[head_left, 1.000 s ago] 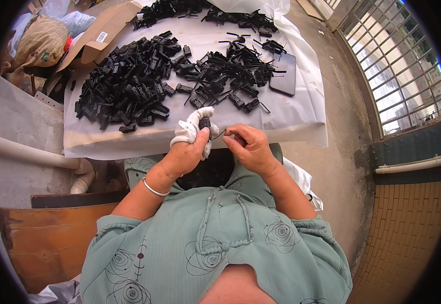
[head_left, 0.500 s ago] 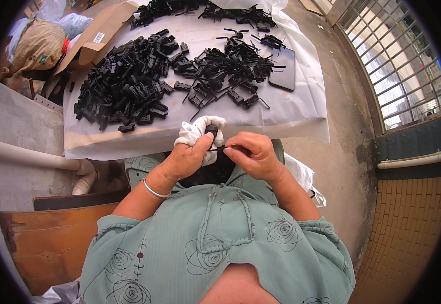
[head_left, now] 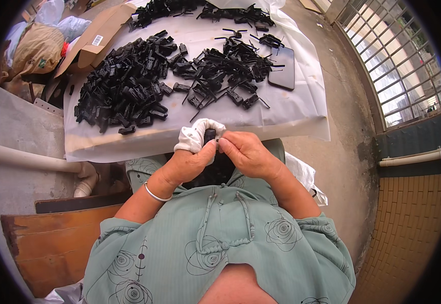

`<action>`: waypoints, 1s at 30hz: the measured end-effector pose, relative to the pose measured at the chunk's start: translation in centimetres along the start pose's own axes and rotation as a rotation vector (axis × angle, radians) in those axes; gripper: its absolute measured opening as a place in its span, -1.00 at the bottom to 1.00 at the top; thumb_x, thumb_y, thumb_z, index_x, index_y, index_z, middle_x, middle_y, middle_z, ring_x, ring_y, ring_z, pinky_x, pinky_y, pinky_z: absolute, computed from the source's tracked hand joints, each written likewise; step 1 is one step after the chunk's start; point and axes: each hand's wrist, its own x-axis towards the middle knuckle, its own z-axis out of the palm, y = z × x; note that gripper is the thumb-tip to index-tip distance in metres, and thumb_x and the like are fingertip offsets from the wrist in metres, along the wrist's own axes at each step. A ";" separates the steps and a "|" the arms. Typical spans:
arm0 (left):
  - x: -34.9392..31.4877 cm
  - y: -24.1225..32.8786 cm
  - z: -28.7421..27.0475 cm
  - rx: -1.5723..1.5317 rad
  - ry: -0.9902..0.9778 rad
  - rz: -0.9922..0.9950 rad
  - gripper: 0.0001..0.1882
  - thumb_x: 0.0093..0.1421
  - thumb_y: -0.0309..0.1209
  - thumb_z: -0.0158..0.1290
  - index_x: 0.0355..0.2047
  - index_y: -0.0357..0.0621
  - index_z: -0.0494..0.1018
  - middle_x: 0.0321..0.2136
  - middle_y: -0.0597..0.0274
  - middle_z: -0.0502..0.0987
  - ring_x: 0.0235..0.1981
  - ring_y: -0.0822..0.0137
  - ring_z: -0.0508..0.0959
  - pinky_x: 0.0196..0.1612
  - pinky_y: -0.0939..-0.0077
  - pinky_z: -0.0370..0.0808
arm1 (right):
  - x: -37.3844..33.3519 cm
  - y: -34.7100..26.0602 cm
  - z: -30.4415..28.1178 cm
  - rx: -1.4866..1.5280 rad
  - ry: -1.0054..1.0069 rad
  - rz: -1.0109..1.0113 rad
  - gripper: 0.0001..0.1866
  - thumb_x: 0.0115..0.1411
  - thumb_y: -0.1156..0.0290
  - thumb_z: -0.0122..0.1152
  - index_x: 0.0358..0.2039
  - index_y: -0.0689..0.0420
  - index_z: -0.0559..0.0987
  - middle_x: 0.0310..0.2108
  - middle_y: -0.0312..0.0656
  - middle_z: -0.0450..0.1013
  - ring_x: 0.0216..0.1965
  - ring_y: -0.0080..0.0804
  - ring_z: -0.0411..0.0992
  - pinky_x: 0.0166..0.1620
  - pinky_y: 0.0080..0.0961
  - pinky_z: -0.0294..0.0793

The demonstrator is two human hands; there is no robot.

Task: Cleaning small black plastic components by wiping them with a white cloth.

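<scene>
Just past the near edge of the table, my left hand [head_left: 192, 164] grips a small black plastic part [head_left: 210, 135], its thumb pressed along the near end. White cloth [head_left: 195, 136] covers the fingers of this hand and curls around the part. My right hand [head_left: 248, 153] is pinched closed, thumb and forefinger up against the side of the part; what lies between these fingertips is hidden. On the table, a big heap of black plastic parts [head_left: 124, 83] lies to the left. Nearer the middle is a looser pile of black parts with thin arms [head_left: 230, 71].
White sheeting [head_left: 281, 114] covers the table. A dark phone [head_left: 282, 71] lies at its right side, and more black parts [head_left: 241, 15] sit along the far end. At the left are a cardboard box flap [head_left: 96, 38] and a white pipe [head_left: 28, 154]. A barred window [head_left: 398, 61] is on the right.
My right hand has moved left, its fingertips now right against the black part. The thin black strip seen between the hands earlier is out of sight.
</scene>
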 end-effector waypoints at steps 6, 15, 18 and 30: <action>0.5 -0.5 0.3 0.525 0.084 0.281 -0.75 0.05 -0.58 -0.16 -0.20 -0.31 0.28 -0.39 0.08 0.41 -0.37 0.29 0.42 -0.20 0.47 0.40 | 0.4 0.6 0.7 0.128 -0.011 0.189 -0.75 0.21 0.39 -0.04 -0.55 0.26 0.39 -0.67 -0.07 0.29 -0.64 -0.34 0.17 -0.49 -0.41 0.26; 3.6 4.0 -7.2 1.471 0.648 0.539 -0.30 -0.06 -0.41 0.17 0.12 -0.23 0.20 -0.10 -0.20 0.37 -0.03 -0.05 0.36 0.03 0.26 0.30 | 0.8 3.0 -3.7 -0.643 0.512 0.086 -0.84 0.11 0.37 0.12 -0.37 0.21 0.45 -0.59 -0.11 0.36 -0.58 -0.33 0.32 -0.44 -0.48 0.33; 3.0 4.1 -6.7 1.466 0.634 0.469 -0.36 -0.05 -0.46 0.14 0.10 -0.17 0.27 0.00 -0.15 0.32 0.01 -0.04 0.32 0.07 0.24 0.27 | -0.4 6.7 -5.6 -0.832 0.547 0.105 -0.84 0.09 0.40 0.14 -0.35 0.21 0.46 -0.57 -0.09 0.39 -0.57 -0.34 0.36 -0.44 -0.47 0.35; 1.6 5.3 0.1 1.023 -0.381 0.604 -0.65 -0.27 -0.63 0.16 -0.37 -0.15 0.46 -0.27 0.04 0.50 -0.42 0.09 0.49 -0.33 0.37 0.43 | -1.1 0.6 -5.0 -0.007 -0.007 0.081 -0.86 0.09 0.45 0.11 -0.54 0.25 0.42 -0.66 -0.20 0.33 -0.63 -0.49 0.22 -0.53 -0.53 0.22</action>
